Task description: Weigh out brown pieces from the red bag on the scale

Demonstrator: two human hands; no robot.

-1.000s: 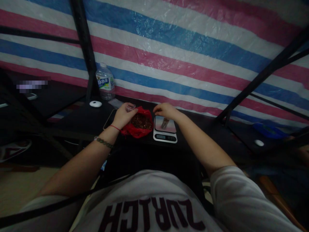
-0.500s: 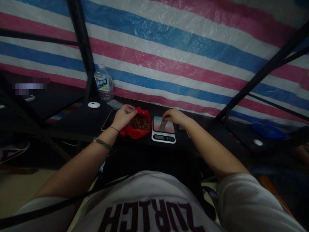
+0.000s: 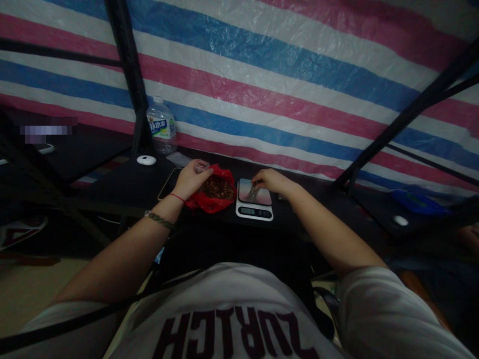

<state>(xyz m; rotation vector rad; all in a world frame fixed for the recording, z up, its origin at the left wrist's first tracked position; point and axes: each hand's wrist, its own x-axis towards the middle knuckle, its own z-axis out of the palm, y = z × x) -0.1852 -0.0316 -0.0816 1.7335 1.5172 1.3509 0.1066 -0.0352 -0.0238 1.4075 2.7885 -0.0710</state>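
A red plastic bag (image 3: pixel 225 175) of dark brown bits lies open on the black table (image 3: pixel 123 184). My left hand (image 3: pixel 190 179) rests at the bag's left rim, fingers curled round a small clear container (image 3: pixel 202 166). Right of the bag stands a small white digital scale (image 3: pixel 255 202). My right hand (image 3: pixel 270 180) is over the scale's far right corner, fingers pinched on a small packet (image 3: pixel 254 191) that stands on the platform.
A water bottle (image 3: pixel 161 127) stands at the back left beside a black post (image 3: pixel 129 75). A white round object (image 3: pixel 146 159) and a phone (image 3: pixel 166 183) lie left of the bag. A striped tarp forms the back wall. Another white object (image 3: pixel 400 220) lies far right.
My right hand has come down from above the scale's far left to its far right corner, onto the packet on the platform. My left hand has stayed at the bag.
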